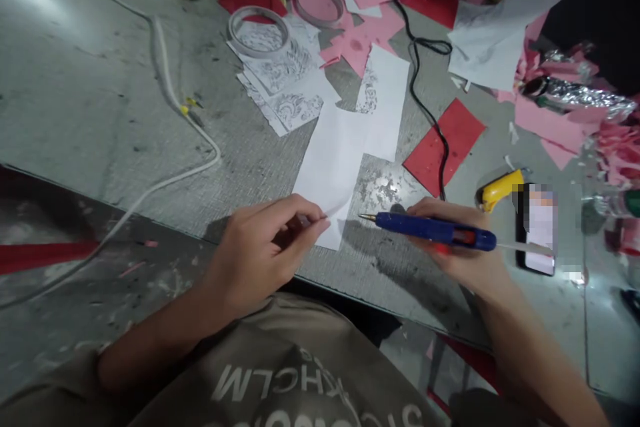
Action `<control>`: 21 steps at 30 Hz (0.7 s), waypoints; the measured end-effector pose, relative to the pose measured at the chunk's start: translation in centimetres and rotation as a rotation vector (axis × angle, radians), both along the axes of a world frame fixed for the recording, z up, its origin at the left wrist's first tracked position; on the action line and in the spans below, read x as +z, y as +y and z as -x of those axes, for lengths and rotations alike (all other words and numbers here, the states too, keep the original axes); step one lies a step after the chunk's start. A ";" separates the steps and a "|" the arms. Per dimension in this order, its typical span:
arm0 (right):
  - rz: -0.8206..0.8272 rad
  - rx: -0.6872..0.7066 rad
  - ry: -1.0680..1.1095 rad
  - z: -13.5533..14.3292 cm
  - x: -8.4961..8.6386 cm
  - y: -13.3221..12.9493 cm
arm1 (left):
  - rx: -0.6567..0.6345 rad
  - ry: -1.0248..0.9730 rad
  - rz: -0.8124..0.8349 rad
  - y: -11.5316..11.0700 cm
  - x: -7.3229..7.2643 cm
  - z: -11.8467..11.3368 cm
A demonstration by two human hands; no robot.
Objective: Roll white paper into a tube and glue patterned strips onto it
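My left hand (260, 250) pinches the lifted edge of a white paper sheet (331, 157) between thumb and fingertips, close to the table's front edge. Part of the sheet curls up from the table there. In my right hand (463, 270) is a blue hot glue gun (425, 227), its metal tip pointing left toward the paper, a short gap away. A pale glue stick (520, 248) juts out of its back end. Beyond the sheet lie papers printed with dark line drawings (295, 103), partly touching it.
Tape rolls (259, 32) and pink paper scraps (367, 33) crowd the far side. A black cord (417, 90) crosses a red paper piece (445, 147). On the right are a yellow-handled tool (500, 190), a phone (540, 230) and crumpled foil (590, 99). A white cable (163, 53) runs down the left.
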State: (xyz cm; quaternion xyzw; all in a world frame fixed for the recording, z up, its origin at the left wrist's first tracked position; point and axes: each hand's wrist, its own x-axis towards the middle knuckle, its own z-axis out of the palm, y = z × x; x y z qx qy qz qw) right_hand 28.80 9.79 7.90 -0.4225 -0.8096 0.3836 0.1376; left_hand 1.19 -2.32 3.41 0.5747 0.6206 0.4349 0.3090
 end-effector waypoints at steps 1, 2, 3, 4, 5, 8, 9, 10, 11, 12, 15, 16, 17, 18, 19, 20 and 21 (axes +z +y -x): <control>-0.018 -0.014 -0.016 0.1 -0.2 -0.2 | 0.002 0.007 -0.008 0.0 0.0 0.0; -0.042 -0.028 -0.036 0.2 -0.3 -0.4 | 0.003 0.013 -0.017 0.0 0.0 0.0; -0.068 -0.036 -0.058 0.3 -0.5 -0.5 | 0.004 0.019 -0.030 -0.1 0.0 0.0; -0.095 -0.041 -0.077 0.5 -0.7 -0.6 | 0.001 0.025 -0.041 -0.1 0.0 0.0; -0.121 -0.045 -0.091 0.6 -0.8 -0.7 | -0.005 0.032 -0.053 -0.1 -0.1 -0.1; -0.185 -0.058 -0.098 1.1 -1.0 -0.7 | -0.023 0.055 -0.092 0.0 -0.1 -0.2; -0.200 -0.063 -0.096 1.3 -1.0 -0.7 | -0.027 0.061 -0.104 0.0 -0.1 -0.2; -0.209 -0.066 -0.096 1.4 -1.0 -0.7 | -0.030 0.066 -0.114 0.0 -0.1 -0.2; -0.214 -0.067 -0.098 1.4 -1.1 -0.7 | -0.031 0.069 -0.122 0.1 -0.1 -0.2; -0.217 -0.068 -0.102 1.4 -1.1 -0.7 | -0.034 0.070 -0.126 0.1 -0.1 -0.2; -0.222 -0.060 -0.114 1.4 -1.1 -0.7 | -0.043 0.070 -0.127 0.1 -0.1 -0.2; -0.224 -0.057 -0.117 1.4 -1.1 -0.7 | -0.044 0.068 -0.127 0.1 -0.1 -0.2; -0.225 -0.054 -0.119 1.4 -1.1 -0.7 | -0.043 0.065 -0.128 0.1 0.0 -0.2; -0.224 -0.053 -0.124 1.4 -1.0 -0.7 | -0.040 0.064 -0.130 0.1 0.0 -0.2; -0.222 -0.053 -0.130 1.5 -0.9 -0.7 | -0.038 0.065 -0.131 0.1 0.0 -0.3; -0.220 -0.053 -0.136 1.5 -0.9 -0.8 | -0.037 0.069 -0.131 0.1 0.1 -0.3; -0.218 -0.052 -0.141 1.6 -0.8 -0.8 | -0.036 0.075 -0.129 0.1 0.1 -0.3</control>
